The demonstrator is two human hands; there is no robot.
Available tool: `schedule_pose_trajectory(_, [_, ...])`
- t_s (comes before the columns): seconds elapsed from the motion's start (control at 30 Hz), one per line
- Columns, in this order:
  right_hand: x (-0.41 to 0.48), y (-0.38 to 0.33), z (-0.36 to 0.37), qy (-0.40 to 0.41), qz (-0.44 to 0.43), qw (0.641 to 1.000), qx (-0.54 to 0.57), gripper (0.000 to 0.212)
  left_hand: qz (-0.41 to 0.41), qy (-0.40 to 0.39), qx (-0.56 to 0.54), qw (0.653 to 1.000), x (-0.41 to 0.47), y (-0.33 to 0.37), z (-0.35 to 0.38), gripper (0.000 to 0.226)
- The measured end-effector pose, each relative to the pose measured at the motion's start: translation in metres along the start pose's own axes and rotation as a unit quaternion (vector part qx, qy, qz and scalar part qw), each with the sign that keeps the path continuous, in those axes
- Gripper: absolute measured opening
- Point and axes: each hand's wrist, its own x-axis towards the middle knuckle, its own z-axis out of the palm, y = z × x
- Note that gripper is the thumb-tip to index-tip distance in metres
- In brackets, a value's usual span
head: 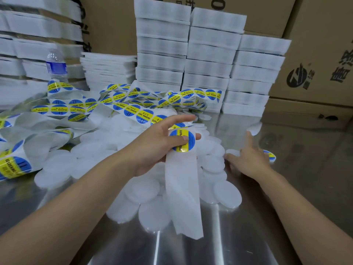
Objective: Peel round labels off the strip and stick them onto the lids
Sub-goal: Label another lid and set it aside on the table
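Note:
My left hand (158, 144) grips the label strip (183, 188), its thumb lying across a round blue and yellow label (177, 138) at the top of the bare white backing that hangs down toward me. My right hand (246, 159) rests on the white lids at the right edge of the lid pile (145, 197), fingers spread, its fingertips touching a lid (232, 152). A lid bearing a label (270, 154) peeks out behind this hand. The rest of the long strip with labels (122, 108) lies tangled across the back and left of the table.
The steel table (248, 236) shows bare metal in front and at the right. Stacks of white packs (210, 64) rise at the back, with more on the left. A water bottle (56, 66) stands back left. Cardboard boxes (315, 73) line the right.

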Motion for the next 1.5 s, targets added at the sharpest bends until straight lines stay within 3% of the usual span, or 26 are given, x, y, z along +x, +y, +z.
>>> schedule_pose_trajectory(0.13, [-0.009,-0.012,-0.019,0.124,-0.011,0.991,0.046,0.095,-0.011,0.014,0.063,0.998,0.001,-0.003,0.001,0.031])
schedule_pose_trajectory(0.2, [-0.019,-0.023,-0.029,0.172,-0.063,0.973,0.144,0.096,-0.007,0.021,0.083,0.996,0.001,-0.004,0.001,0.036])
schedule_pose_trajectory(0.33, [-0.056,-0.056,-0.036,0.160,-0.193,0.923,0.291,0.102,0.003,0.026,0.090,0.996,-0.001,-0.004,0.005,0.034])
schedule_pose_trajectory(0.47, [-0.084,-0.077,-0.028,0.158,-0.318,0.891,0.283,0.093,-0.018,0.057,0.117,0.991,0.001,-0.004,0.008,0.027])
schedule_pose_trajectory(0.7, [-0.088,-0.082,-0.017,0.181,-0.379,0.874,0.243,0.093,-0.053,0.071,0.139,0.986,0.004,-0.007,0.003,0.028])
schedule_pose_trajectory(0.87, [-0.083,-0.077,-0.019,0.209,-0.370,0.875,0.232,0.094,-0.074,0.048,0.067,0.994,0.004,-0.003,0.002,0.024])
schedule_pose_trajectory(1.1, [-0.083,-0.077,-0.020,0.223,-0.379,0.871,0.219,0.084,-0.061,0.049,0.086,0.993,0.003,-0.005,0.001,0.015])
schedule_pose_trajectory(1.2, [-0.086,-0.079,-0.027,0.190,-0.344,0.849,0.353,0.061,-0.062,0.070,0.055,0.994,0.004,-0.004,-0.001,0.017])
schedule_pose_trajectory(1.33, [-0.080,-0.081,-0.039,0.069,-0.228,0.790,0.565,0.004,-0.064,0.086,0.035,0.994,0.005,-0.003,-0.002,0.017])
schedule_pose_trajectory(1.4, [-0.076,-0.078,-0.041,0.014,-0.171,0.782,0.599,0.010,-0.064,0.086,0.034,0.994,0.005,-0.003,-0.003,0.019])
schedule_pose_trajectory(1.5, [-0.073,-0.077,-0.040,-0.010,-0.132,0.801,0.584,0.012,-0.068,0.087,0.041,0.993,0.005,-0.003,-0.003,0.017])
